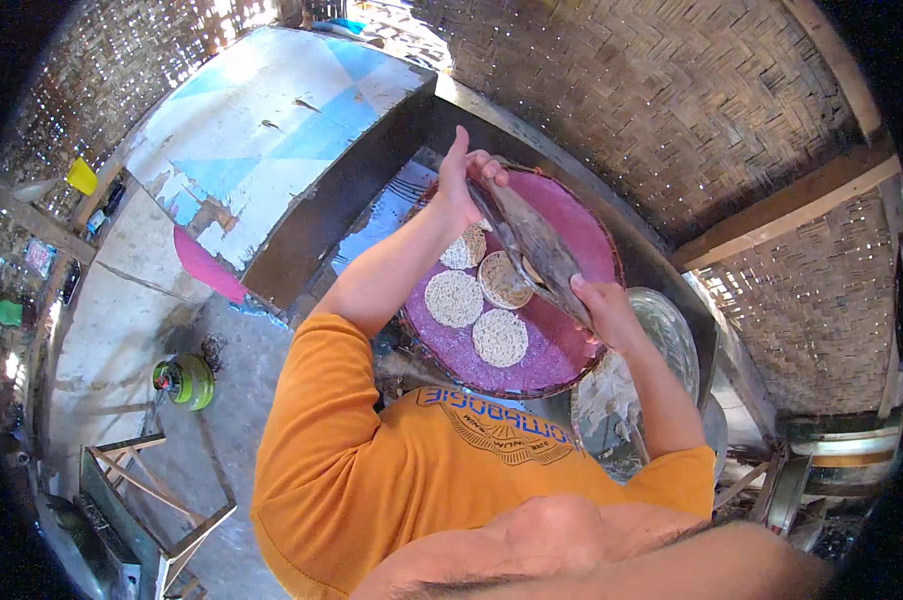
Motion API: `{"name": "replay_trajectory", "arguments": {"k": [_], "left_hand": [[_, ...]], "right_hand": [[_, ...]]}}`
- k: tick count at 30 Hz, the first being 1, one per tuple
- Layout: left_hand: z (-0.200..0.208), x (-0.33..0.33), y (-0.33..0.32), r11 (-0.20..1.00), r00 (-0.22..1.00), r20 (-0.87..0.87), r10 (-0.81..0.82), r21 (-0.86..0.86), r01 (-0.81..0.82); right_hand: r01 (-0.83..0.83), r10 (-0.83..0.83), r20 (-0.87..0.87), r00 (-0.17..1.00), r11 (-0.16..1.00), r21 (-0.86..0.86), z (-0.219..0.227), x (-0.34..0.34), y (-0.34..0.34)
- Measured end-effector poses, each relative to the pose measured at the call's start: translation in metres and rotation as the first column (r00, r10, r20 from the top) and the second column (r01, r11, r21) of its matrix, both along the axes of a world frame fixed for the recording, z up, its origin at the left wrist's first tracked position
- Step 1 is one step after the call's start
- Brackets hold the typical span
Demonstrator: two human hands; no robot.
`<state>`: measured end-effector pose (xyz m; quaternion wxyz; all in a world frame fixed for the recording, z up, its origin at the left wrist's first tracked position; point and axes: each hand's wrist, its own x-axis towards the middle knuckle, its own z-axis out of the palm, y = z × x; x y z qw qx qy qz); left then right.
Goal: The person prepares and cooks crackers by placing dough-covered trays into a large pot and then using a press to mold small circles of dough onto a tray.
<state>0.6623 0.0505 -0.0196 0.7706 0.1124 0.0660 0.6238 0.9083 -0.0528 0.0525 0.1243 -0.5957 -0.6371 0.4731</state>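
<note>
Both my hands hold a long, dark grey-brown flat piece [536, 240], seen nearly edge-on; its exact kind cannot be made out. My left hand [463, 185] grips its far left end, fingers curled over the edge and thumb raised. My right hand [603, 308] grips the near right end with the thumb on top. It is held tilted above a large round tray [451, 370] with a woven rim and pink-purple lining. Several pale round discs of lattice-like strands [499, 337] lie on the tray, partly hidden by the piece. One browner disc [504, 281] sits among them.
A worn white-and-blue tabletop [271, 110] stands at the far left. Right of the tray is a round container [661, 330] with a clear or whitish cover. A green gas cylinder [184, 382] and wooden frame [161, 490] stand at left. Woven walls [651, 100] close in behind.
</note>
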Motion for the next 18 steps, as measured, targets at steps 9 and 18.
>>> {"name": "replay_trajectory", "arguments": {"k": [9, 18], "left_hand": [[0.052, 0.012, -0.034, 0.988, 0.991, -0.102, -0.088, 0.117, 0.099], [-0.009, 0.021, -0.074, 0.791, 0.016, -0.795, 0.606, 0.605, 0.088]], "right_hand": [[0.012, -0.133, -0.341, 0.931, 0.942, -0.335, 0.006, 0.027, -0.013], [-0.078, 0.159, -0.387, 0.908, 0.973, 0.216, -0.023, -0.008, 0.026]]}}
